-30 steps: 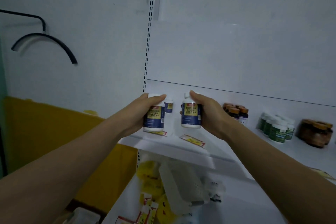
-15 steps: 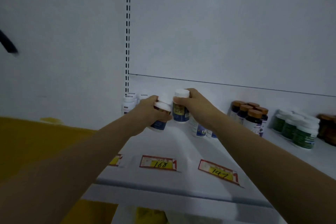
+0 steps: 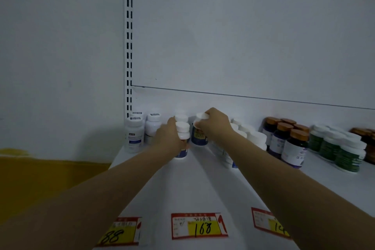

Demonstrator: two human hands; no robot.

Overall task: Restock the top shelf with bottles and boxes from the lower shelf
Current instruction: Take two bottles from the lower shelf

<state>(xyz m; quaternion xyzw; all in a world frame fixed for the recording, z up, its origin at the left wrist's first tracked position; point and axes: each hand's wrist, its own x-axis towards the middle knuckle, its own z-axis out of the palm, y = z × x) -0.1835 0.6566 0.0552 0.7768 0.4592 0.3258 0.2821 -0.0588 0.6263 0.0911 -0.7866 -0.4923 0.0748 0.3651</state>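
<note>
On the white top shelf (image 3: pixel 203 184) both my hands reach to the back row. My left hand (image 3: pixel 169 138) grips a white-capped bottle with a blue label (image 3: pixel 182 134), its base on or just above the shelf. My right hand (image 3: pixel 215 126) wraps a second blue-labelled bottle (image 3: pixel 199 136) from above, fingers over its white cap. The two bottles stand side by side, almost touching. Another white cap (image 3: pixel 181 117) shows right behind the left bottle.
Two white bottles (image 3: pixel 135 135) stand at the shelf's left end by the slotted upright (image 3: pixel 129 46). Right of my arm are more white-capped bottles (image 3: pixel 255 138), amber-capped dark bottles (image 3: pixel 292 144) and green bottles (image 3: pixel 343 152). Price tags (image 3: pixel 199 226) line the front edge.
Both hands carried the two bottles up from the shelf front to the back row and lowered them; the view has risen and closed in on the top shelf.
</note>
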